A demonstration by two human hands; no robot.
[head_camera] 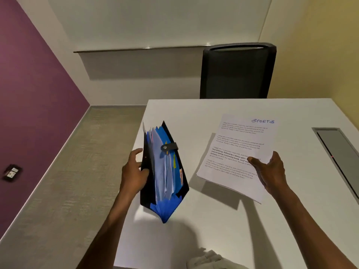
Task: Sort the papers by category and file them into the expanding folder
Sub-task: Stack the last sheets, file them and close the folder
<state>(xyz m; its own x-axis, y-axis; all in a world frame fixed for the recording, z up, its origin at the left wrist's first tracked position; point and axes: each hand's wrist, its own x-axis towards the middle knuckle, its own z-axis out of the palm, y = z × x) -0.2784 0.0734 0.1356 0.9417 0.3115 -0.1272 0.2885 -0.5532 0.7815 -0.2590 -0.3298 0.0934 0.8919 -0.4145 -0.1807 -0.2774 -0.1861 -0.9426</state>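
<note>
While the left hand (134, 171) is gripping the outer black cover of the expanding folder (165, 171), the folder is standing tilted on its lower corner at the left edge of the white counter (194, 113), its blue pockets fanning open toward the camera. Fingers are curling round the folder's left cover and the thumb is lying along its outer face, so this grip is closed on the folder. Sheets of paper are already sitting in several pockets, coloured tabs are showing along the blue dividers, and a black snap strap (169, 147) is hanging loose across the top (unfastened).

To the right of the folder, well apart from it, the right hand (270, 169) is holding a printed sheet (239, 152) just above the counter. The thumb is pressing on the sheet's upper face and the fingers are passing beneath it, so this grip is pinching the sheet near its right edge. The word "SPORTS" is handwritten in blue at the sheet's far corner, above blocks of small printed text, and the sheet is casting a shadow on the counter.

Beyond the folder, across the counter, a black chair (237, 72) is standing against the wall. Farther right of the sheet, a grey recessed panel (338, 150) is lying set into the counter. Left of the folder, a small dark socket box (12, 172) is lying on the floor.
</note>
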